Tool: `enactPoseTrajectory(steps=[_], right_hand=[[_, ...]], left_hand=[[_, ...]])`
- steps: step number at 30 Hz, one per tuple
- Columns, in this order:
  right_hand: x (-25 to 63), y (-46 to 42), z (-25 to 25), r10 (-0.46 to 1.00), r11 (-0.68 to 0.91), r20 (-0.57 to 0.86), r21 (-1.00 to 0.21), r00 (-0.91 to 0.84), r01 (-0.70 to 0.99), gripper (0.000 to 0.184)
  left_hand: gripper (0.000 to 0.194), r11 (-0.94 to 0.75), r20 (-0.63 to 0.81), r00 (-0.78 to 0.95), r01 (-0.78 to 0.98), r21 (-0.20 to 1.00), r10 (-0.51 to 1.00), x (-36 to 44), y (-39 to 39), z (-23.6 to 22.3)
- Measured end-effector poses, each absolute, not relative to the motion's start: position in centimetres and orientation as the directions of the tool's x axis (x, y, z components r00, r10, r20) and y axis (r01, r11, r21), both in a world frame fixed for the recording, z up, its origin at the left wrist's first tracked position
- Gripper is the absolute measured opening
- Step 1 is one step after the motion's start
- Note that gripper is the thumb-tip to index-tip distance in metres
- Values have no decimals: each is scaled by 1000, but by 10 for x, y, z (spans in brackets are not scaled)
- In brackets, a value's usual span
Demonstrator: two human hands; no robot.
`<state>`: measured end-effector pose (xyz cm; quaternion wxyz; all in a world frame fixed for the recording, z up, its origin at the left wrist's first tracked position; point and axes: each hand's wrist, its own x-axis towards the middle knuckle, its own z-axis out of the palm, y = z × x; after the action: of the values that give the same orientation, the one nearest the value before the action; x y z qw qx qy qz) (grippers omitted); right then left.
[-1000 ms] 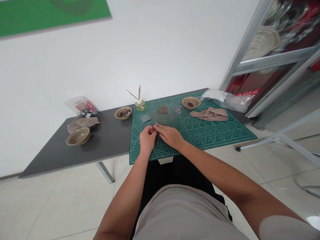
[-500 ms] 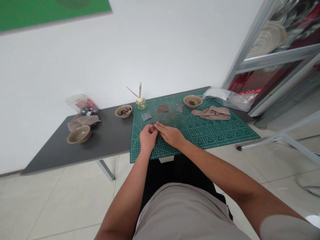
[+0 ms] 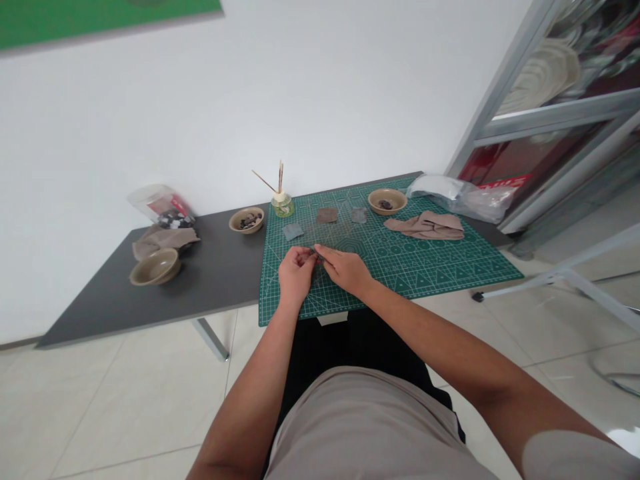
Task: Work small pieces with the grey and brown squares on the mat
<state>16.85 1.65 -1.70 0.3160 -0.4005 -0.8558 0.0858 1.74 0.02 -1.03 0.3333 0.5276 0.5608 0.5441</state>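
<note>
Over the green cutting mat (image 3: 415,257), my left hand (image 3: 296,277) is closed, with thumb and fingers pinching a small dark piece (image 3: 316,253). It looks like a pebble, but it is mostly covered by fingers. My right hand (image 3: 349,272) meets the left at the fingertips, its fingers pressed together against the same piece. Beyond the hands lie a blue-grey square (image 3: 293,231), a brown square (image 3: 327,215) and a grey square (image 3: 359,215), thin and flat like sandpaper.
A bowl (image 3: 387,193) with some dark stones and a crumpled brown cloth (image 3: 427,225) sit right. Left stand a bowl of pebbles (image 3: 234,222), an empty bowl (image 3: 141,275), another cloth (image 3: 155,239) and a clear bag (image 3: 163,203). A reed diffuser (image 3: 283,205) stands at the mat's back edge.
The right fingertips have shifted slightly, and a bit of the dark piece now shows between the two hands. The view has moved a little; the things on the table stay put.
</note>
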Motion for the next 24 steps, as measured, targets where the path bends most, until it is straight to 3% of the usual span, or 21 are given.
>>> enactPoseTrajectory(steps=[3,8,13,24], right_hand=[[168,16,-17,706,701,477,-369,-523,610,50],[167,14,-16,742,657,462,-361,-485,661,46],[167,12,-17,705,696,483,-330,-519,638,49],[168,13,-15,779,601,487,-398,-396,693,49]], left_hand=[[7,-153,229,-235,301,941,945,18,0,-9],[11,-195,224,-188,161,967,956,17,1,-11],[8,-199,249,-185,253,947,951,16,1,-13],[20,-219,244,-180,150,964,953,16,1,-11]])
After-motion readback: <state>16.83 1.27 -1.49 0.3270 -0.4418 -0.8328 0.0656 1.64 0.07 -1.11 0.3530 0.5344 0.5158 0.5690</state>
